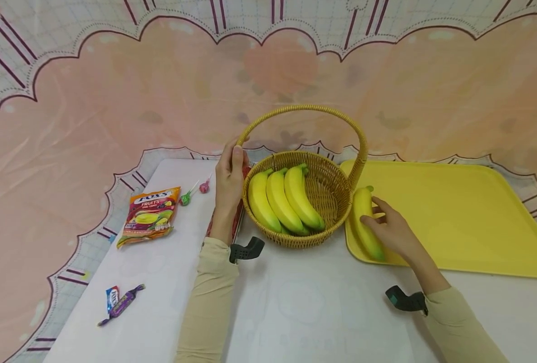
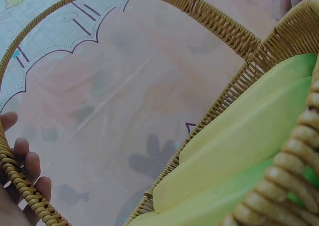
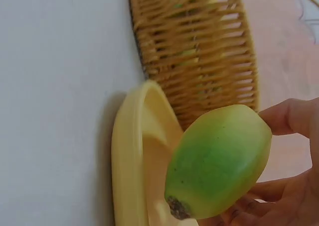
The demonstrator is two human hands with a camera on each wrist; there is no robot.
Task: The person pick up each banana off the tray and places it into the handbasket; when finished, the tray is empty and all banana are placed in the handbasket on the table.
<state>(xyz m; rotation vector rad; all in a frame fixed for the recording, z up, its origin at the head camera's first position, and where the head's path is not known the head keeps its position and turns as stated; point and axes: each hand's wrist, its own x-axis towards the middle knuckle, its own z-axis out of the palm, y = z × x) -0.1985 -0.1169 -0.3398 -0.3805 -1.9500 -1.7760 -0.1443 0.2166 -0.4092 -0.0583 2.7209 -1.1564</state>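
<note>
My left hand (image 1: 230, 174) grips the left side of the arched handle (image 1: 302, 107) of a wicker basket (image 1: 295, 242); in the left wrist view its fingers (image 2: 32, 164) curl round the handle. Three yellow bananas with green ends, one of them a banana (image 1: 301, 196), lie side by side in the basket's left half. My right hand (image 1: 388, 227) holds another banana (image 1: 363, 222) between thumb and fingers, over the left end of a yellow tray (image 1: 454, 217). That banana's green tip (image 3: 214, 161) faces the right wrist camera, close beside the basket wall.
Left of the basket lie a candy bag (image 1: 149, 217), a green lollipop (image 1: 185, 198) and a pink lollipop (image 1: 204, 186). Nearer the front are a purple wrapped candy (image 1: 122, 304) and a small blue-and-red packet (image 1: 112, 297). A red item (image 1: 238, 222) sits partly hidden behind my left arm.
</note>
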